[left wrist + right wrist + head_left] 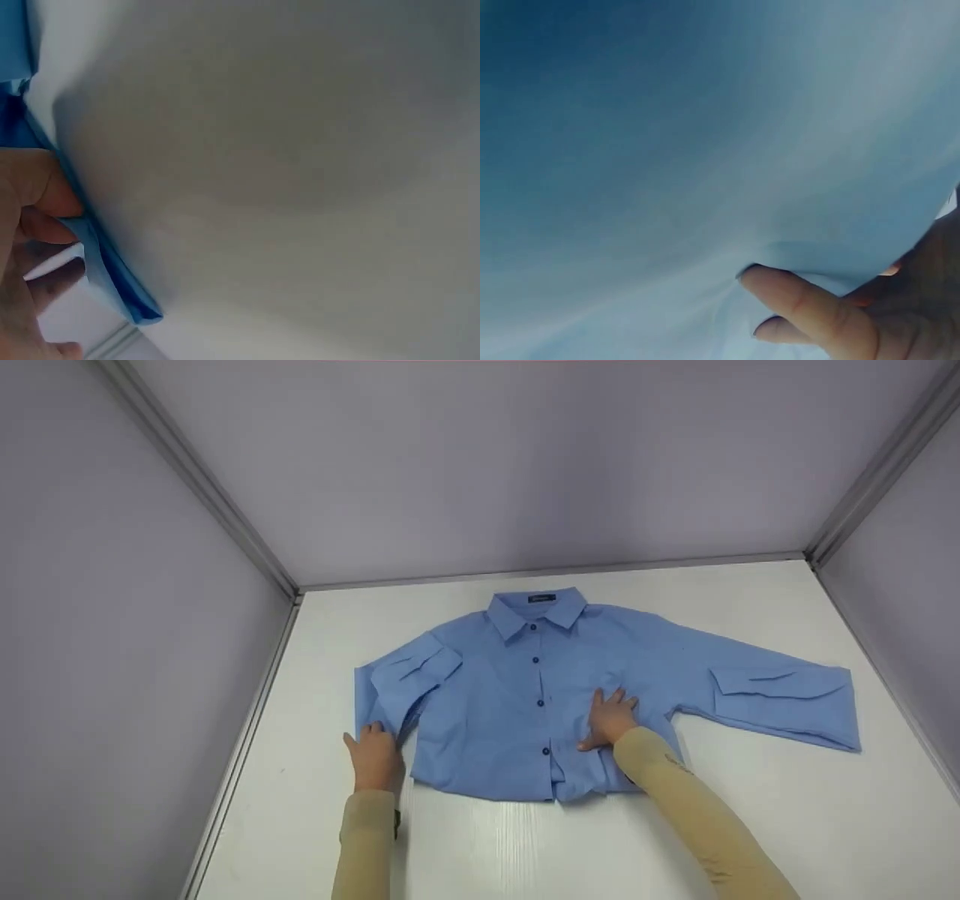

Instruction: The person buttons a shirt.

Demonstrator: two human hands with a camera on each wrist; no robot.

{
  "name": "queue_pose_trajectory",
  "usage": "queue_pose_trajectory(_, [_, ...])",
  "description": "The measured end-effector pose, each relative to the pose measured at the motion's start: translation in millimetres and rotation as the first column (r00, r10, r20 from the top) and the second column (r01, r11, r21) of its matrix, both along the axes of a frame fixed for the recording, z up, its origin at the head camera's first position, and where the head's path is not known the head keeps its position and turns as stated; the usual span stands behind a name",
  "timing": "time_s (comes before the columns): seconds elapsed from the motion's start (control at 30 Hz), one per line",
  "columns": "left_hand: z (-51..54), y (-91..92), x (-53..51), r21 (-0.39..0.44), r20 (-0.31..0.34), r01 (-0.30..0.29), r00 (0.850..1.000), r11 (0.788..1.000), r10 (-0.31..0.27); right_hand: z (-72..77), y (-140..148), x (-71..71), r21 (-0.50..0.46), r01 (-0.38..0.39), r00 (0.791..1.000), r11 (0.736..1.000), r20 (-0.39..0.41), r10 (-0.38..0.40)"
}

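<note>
A blue button-up shirt (495,712) lies front up on the white table, collar toward the back wall. Its left-side sleeve (416,667) is folded back over itself, with the cuff end on the shoulder area. At the lower edge of that fold, my left hand (375,757) pinches the fabric. The left wrist view shows the sleeve edge (101,262) between the fingers. On the right half of the shirt front, my right hand (611,721) presses down with spread fingers. Fabric wrinkles around its fingertips (769,285) in the right wrist view.
The other sleeve (784,705) stretches out to the right, its end folded back. The shirt's lower part seems tucked under. Pale walls with grey metal edging (555,574) enclose the white table (495,847) at the back and both sides.
</note>
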State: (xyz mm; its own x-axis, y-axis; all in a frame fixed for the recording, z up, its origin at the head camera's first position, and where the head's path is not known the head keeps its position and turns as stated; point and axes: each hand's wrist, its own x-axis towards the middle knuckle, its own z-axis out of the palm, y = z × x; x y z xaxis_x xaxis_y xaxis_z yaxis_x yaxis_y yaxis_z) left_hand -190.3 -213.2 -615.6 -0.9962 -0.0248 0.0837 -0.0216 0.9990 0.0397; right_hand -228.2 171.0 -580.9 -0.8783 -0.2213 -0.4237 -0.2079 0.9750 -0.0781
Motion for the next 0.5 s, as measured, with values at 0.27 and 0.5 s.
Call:
queue_pose_trajectory(0.27, [10.0, 8.2, -17.1, 0.423, 0.052, -0.18, 0.983, 0.888, 0.174, 0.8, 4, -3.8, -0.011, 0.015, 1.0, 1.0, 0.015, -0.014])
queue_pose_trajectory(0.5, [15.5, -3.1, -26.2, 0.517, -0.048, -0.326, 0.912, 0.792, 0.407, -1.5, -1, -1.4, -0.013, 0.01, 1.0, 1.0, 0.012, -0.01])
